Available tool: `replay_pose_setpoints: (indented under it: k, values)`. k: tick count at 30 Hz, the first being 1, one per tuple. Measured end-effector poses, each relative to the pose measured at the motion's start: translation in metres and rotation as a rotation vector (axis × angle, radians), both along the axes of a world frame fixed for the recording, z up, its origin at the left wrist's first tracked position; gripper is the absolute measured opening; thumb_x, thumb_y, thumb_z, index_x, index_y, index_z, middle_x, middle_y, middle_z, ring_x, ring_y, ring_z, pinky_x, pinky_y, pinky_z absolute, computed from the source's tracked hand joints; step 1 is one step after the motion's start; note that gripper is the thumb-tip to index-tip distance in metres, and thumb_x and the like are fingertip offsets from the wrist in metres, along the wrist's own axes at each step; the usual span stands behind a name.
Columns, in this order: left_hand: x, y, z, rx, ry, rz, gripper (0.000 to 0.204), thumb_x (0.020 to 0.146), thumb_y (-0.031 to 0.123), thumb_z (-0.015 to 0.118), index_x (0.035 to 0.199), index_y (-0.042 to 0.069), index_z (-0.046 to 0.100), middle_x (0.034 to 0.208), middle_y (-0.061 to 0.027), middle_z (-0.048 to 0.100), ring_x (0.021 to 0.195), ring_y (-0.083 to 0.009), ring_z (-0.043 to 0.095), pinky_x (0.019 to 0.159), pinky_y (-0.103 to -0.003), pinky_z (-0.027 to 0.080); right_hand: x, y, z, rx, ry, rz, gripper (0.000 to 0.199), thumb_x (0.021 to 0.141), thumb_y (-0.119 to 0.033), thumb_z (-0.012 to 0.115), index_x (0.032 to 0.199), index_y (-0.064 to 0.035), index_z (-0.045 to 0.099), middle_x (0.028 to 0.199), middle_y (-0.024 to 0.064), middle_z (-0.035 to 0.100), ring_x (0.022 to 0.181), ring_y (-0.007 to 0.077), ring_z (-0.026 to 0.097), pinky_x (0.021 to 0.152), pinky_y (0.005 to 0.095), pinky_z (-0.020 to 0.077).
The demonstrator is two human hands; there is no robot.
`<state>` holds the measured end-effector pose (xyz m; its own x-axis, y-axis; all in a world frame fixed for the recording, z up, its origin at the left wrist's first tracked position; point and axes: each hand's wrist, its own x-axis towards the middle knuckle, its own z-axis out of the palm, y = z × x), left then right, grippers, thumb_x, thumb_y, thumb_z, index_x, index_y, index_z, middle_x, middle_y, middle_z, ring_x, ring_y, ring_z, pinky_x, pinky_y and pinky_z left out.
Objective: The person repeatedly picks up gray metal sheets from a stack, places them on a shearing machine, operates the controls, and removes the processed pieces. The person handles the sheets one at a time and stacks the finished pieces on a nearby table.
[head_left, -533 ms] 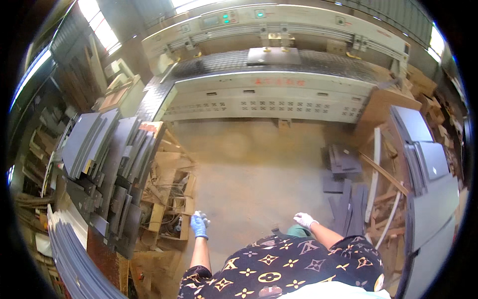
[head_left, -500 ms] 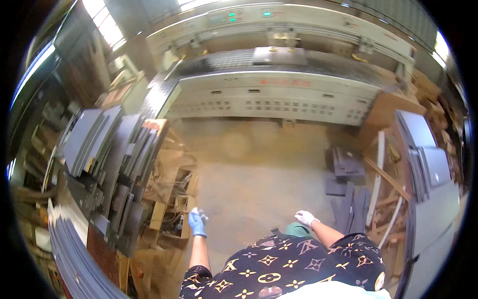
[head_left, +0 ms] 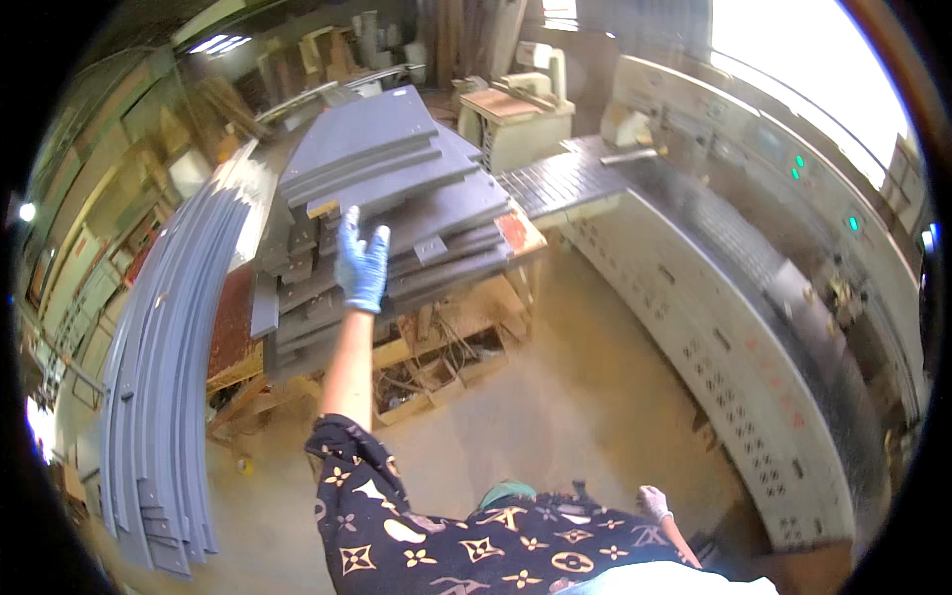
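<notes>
My left hand (head_left: 363, 263), in a blue glove, reaches forward with thumb and fingers apart and nothing held in it. It is in front of a stack of grey panels (head_left: 362, 139); whether it touches them I cannot tell. Several panels of different sizes lie in uneven layers there, some with small holes along their edges. A small grey block (head_left: 430, 250) rests among the layers beside the hand. My right hand (head_left: 653, 503), in a white glove, hangs low at my right side, away from the panels. Its fingers are too small and blurred to read.
Long grey strips (head_left: 164, 367) lean in a bundle at the left. A long white machine (head_left: 694, 337) with a dark slatted bed runs along the right. Wooden boxes (head_left: 446, 382) with cords and scraps sit under the panel stack. Behind stands a smaller cream machine (head_left: 506, 119).
My view has swung left, bringing the panel stack in front of me. My left arm has risen and stretched toward the stack, its fingers spreading. My right hand stays low at my side.
</notes>
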<state>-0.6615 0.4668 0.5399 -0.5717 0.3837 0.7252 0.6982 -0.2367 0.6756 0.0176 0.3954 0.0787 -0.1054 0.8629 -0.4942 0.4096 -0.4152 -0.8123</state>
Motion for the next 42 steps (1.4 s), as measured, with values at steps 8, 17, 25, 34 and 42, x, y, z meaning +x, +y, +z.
replay_pose_setpoints:
  k: [8, 17, 25, 34, 42]
  values:
    - [-0.104, 0.057, 0.073, -0.555, 0.384, 0.643, 0.056, 0.078, 0.045, 0.063, 0.12, 0.011, 0.054, 0.124, -0.0138, 0.053, 0.117, -0.0283, 0.047, 0.1, -0.037, 0.036, -0.086, 0.227, 0.081, -0.079, 0.285, -0.013, 0.025, 0.086, -0.029, 0.059, 0.101, -0.0098, 0.062, 0.078, -0.0002, 0.06, 0.067, 0.0111, 0.056, 0.058, 0.0253, 0.0438]
    - [-0.279, 0.064, 0.094, -0.943, -0.015, 0.941, 0.067, 0.078, 0.059, 0.051, 0.125, 0.011, 0.05, 0.13, -0.0178, 0.048, 0.12, -0.0331, 0.046, 0.1, -0.042, 0.036, -0.251, 0.354, 0.248, 0.062, 0.507, 0.102, 0.031, 0.087, -0.027, 0.057, 0.113, -0.0098, 0.057, 0.098, 0.0054, 0.065, 0.083, 0.0162, 0.062, 0.072, 0.0273, 0.048]
    - [-0.236, 0.075, 0.086, -0.785, 0.021, 0.932, 0.056, 0.074, 0.051, 0.063, 0.117, 0.015, 0.057, 0.116, -0.0119, 0.06, 0.107, -0.0296, 0.057, 0.092, -0.039, 0.042, -0.351, 0.499, 0.336, 0.288, 0.513, 0.341, 0.039, 0.087, -0.028, 0.057, 0.116, -0.0023, 0.054, 0.102, 0.0062, 0.06, 0.09, 0.0171, 0.057, 0.08, 0.0316, 0.0474]
    - [-0.183, 0.101, 0.054, -0.461, 0.14, 0.471, 0.049, 0.073, 0.031, 0.072, 0.115, 0.01, 0.059, 0.111, -0.0124, 0.062, 0.103, -0.024, 0.059, 0.089, -0.033, 0.045, -0.643, 0.555, 0.52, -0.085, 0.977, 0.509, 0.045, 0.084, -0.044, 0.058, 0.113, -0.0091, 0.054, 0.095, 0.006, 0.061, 0.088, 0.0192, 0.057, 0.077, 0.0318, 0.0455]
    - [-0.062, 0.15, 0.084, -0.592, 0.255, 0.043, 0.063, 0.079, 0.029, 0.067, 0.131, 0.003, 0.042, 0.123, -0.0137, 0.053, 0.115, -0.0228, 0.051, 0.098, -0.033, 0.039, -0.679, 0.551, 0.52, -0.212, 1.154, 0.341, 0.017, 0.083, -0.022, 0.059, 0.094, -0.0096, 0.055, 0.088, 0.0058, 0.059, 0.08, 0.0214, 0.058, 0.079, 0.0385, 0.0501]
